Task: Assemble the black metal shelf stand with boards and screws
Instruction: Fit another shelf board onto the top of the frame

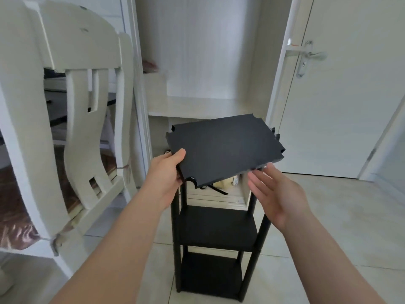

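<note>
Left hand: gripping the near-left edge of the top board, thumb on the upper face, fingers curled beneath.
Right hand: open, fingers straight, tips at the near-right edge of the board; holding nothing; actual contact hard to tell.
Top board position: in the air, tilted, above the shelf stand; not yet seated.
Stand status: upright on the floor, two lower boards fitted; upper post ends free under the raised board.
Step in hand (judged): seating the third board on the posts.
Method: bring the right hand under the free edge for two-sided support; level the board; line up each notched corner with its post; lower evenly, all four corners together; press down only after every notch sits round its post.
Risk (judged): tilted lowering likely to jam one corner or tip the narrow stand.
Screws: none visible.
Container: low cabinet compartment behind the stand, open at the front.
Contents: pale object and black strap-like piece, mostly hidden by the board; identity not determinable.
</note>
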{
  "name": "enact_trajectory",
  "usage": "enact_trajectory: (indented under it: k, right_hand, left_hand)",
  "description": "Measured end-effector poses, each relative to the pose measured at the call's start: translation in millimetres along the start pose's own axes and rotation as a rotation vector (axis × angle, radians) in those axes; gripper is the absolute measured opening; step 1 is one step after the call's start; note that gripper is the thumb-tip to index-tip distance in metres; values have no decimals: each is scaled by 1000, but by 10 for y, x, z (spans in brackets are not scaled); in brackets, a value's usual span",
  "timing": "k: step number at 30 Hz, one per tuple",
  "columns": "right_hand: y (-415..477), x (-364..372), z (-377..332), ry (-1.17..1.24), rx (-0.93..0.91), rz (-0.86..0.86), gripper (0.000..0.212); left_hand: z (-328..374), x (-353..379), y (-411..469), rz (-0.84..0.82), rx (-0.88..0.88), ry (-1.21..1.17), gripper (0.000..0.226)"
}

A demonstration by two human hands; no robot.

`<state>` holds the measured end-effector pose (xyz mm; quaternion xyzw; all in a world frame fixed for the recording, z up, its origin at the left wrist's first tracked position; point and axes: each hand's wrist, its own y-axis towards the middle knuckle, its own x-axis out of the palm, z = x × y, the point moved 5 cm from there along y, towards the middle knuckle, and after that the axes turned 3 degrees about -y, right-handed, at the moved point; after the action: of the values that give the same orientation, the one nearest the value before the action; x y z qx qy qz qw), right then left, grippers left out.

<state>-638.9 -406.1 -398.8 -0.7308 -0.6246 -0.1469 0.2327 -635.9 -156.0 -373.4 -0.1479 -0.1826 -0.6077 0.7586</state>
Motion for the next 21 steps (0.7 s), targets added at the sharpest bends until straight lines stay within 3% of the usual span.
enact_trajectory:
  k: [7,15,19,21]
  right_hand:
    - [153,29,41,14,8,-47,32]
    - [172,-7,28,16,39,-53,28]
    - [173,-1,38,104,9,30,23]
    - [177,9,33,155,-7,67,21]
  left_hand:
    - [-44,-37,138,-4,-48,-68,20]
    - [-144,-19,205,-7,-99,-35,23]
    - [-244,-23,160,-81,-180,-242,47]
    - [-393,-9,91,-42,-242,-416,45]
